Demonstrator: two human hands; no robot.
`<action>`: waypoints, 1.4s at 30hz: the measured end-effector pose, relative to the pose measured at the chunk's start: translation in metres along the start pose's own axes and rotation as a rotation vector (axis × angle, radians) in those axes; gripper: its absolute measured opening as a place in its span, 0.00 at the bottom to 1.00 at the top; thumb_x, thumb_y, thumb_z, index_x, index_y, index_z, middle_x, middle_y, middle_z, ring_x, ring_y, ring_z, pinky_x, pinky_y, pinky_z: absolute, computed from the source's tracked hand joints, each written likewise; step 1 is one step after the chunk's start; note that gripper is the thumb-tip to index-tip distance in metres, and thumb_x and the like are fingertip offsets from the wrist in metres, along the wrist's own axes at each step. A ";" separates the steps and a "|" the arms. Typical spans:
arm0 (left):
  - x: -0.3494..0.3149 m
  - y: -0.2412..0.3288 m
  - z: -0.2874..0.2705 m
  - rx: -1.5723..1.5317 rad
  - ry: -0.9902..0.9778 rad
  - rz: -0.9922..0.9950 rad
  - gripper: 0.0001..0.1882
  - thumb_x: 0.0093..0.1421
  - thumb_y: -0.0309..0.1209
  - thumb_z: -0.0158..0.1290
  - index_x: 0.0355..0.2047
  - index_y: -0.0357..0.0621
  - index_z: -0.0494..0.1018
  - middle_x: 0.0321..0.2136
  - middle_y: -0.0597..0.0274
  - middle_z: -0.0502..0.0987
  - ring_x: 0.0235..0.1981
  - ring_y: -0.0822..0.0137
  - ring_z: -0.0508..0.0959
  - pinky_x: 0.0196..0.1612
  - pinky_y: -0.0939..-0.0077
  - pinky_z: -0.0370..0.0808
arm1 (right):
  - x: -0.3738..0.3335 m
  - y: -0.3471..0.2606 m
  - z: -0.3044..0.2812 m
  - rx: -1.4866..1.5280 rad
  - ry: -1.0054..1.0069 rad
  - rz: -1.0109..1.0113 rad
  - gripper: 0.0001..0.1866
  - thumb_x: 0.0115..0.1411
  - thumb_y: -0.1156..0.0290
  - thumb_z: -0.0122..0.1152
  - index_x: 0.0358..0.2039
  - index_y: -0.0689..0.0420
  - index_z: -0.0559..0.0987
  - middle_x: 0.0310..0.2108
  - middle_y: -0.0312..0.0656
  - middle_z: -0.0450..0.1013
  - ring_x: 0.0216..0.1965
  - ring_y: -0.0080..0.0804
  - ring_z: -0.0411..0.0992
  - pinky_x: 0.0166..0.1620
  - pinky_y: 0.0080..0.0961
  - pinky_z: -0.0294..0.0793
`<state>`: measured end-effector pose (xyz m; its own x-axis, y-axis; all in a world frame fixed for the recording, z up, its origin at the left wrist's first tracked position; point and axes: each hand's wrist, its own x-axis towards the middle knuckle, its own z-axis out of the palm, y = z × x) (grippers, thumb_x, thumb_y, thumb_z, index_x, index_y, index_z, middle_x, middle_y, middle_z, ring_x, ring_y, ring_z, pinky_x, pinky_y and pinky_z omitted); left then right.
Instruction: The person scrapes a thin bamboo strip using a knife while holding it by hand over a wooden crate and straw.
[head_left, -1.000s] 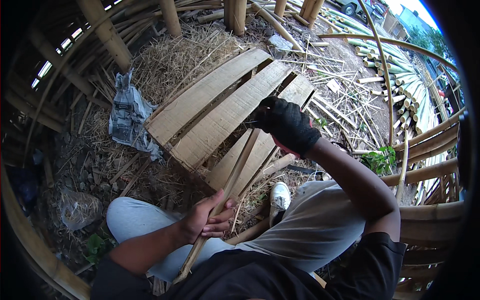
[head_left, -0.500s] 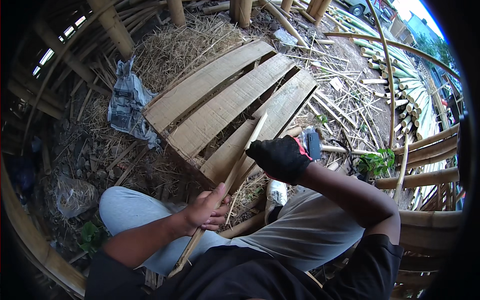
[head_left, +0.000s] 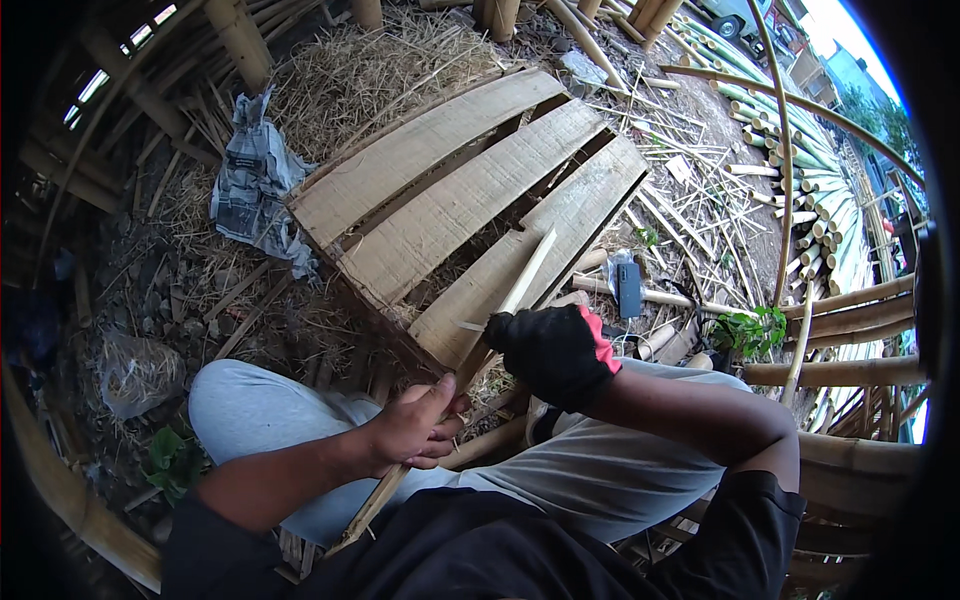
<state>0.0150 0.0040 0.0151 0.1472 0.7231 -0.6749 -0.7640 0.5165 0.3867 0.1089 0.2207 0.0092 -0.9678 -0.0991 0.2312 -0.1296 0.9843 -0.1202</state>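
A long, narrow bamboo strip [head_left: 527, 275] slants from the slatted wooden crate [head_left: 440, 238] back past my lap, its pale far end lying over the nearest slat. Bare and closed, my left hand [head_left: 415, 425] is wrapped round the strip's lower part. My right hand [head_left: 550, 355], in a black glove with a red cuff, is closed against the strip farther up. A thin pale sliver [head_left: 468, 325] juts out left of the glove; whether it is a shaving or a blade tip I cannot tell. What the gloved fingers grip is hidden.
A dark phone [head_left: 628, 290] lies right of the crate. Crumpled newspaper [head_left: 255, 190] is at its left, and straw [head_left: 385, 75] is heaped behind. Bamboo poles [head_left: 815, 205] are stacked at the far right. A clear plastic bag [head_left: 140, 375] lies at the left.
My right hand has slid down the strip toward my left hand, and the pale sliver now shows beside the glove. My left hand keeps its hold. The view has shifted slightly.
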 end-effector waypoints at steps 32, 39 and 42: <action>-0.015 0.021 -0.001 0.038 -0.003 -0.071 0.23 0.73 0.56 0.30 0.35 0.51 0.59 0.17 0.78 0.53 0.13 0.84 0.50 0.15 0.86 0.50 | 0.015 0.041 0.003 -0.044 -0.141 -0.011 0.04 0.53 0.65 0.62 0.30 0.45 0.77 0.16 0.34 0.70 0.19 0.32 0.75 0.20 0.34 0.71; -0.015 0.015 0.000 0.052 -0.008 -0.072 0.23 0.73 0.57 0.29 0.35 0.52 0.59 0.18 0.78 0.53 0.13 0.83 0.50 0.15 0.86 0.50 | 0.010 0.038 0.001 -0.101 -0.120 0.056 0.04 0.55 0.65 0.60 0.31 0.47 0.77 0.15 0.38 0.70 0.16 0.34 0.72 0.19 0.33 0.68; -0.012 0.022 0.004 0.057 0.032 -0.045 0.23 0.73 0.57 0.30 0.35 0.52 0.59 0.17 0.78 0.53 0.13 0.83 0.50 0.15 0.86 0.50 | 0.016 0.055 0.005 -0.011 -0.054 0.088 0.02 0.56 0.68 0.60 0.30 0.49 0.78 0.14 0.41 0.71 0.16 0.37 0.74 0.18 0.32 0.70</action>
<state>-0.0016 0.0084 0.0343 0.1599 0.6843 -0.7114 -0.7198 0.5741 0.3904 0.0856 0.2723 0.0010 -0.9855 -0.0199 0.1683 -0.0417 0.9911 -0.1266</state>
